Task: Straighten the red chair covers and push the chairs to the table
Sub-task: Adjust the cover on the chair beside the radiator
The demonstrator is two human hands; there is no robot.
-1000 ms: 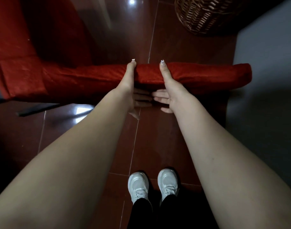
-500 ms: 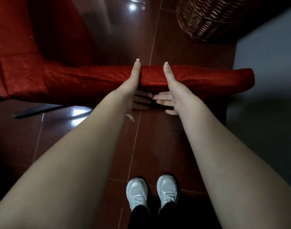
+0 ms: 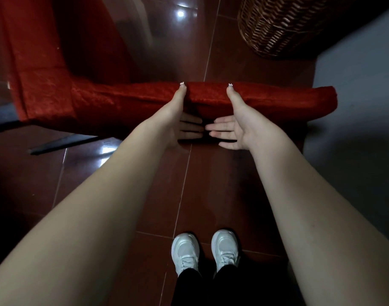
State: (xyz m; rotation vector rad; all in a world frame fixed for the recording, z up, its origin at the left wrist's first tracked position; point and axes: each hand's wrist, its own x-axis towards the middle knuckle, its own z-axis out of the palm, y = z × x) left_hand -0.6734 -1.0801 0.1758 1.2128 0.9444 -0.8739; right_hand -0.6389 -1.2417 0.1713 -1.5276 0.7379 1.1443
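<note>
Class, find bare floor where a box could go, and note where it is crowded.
Bare floor: between shoes and chair back; also between chair back and wicker basket. Crowded where left hand and right hand nearly meet.

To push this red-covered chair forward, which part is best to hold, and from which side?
Hold the backrest top edge from behind. It runs level and wide, so the left hand and right hand fit side by side, thumbs over the top, fingers flat on the rear face.

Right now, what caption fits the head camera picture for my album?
Left hand and right hand press the red-covered chair back, thumbs across its top, wicker basket nearby.
</note>
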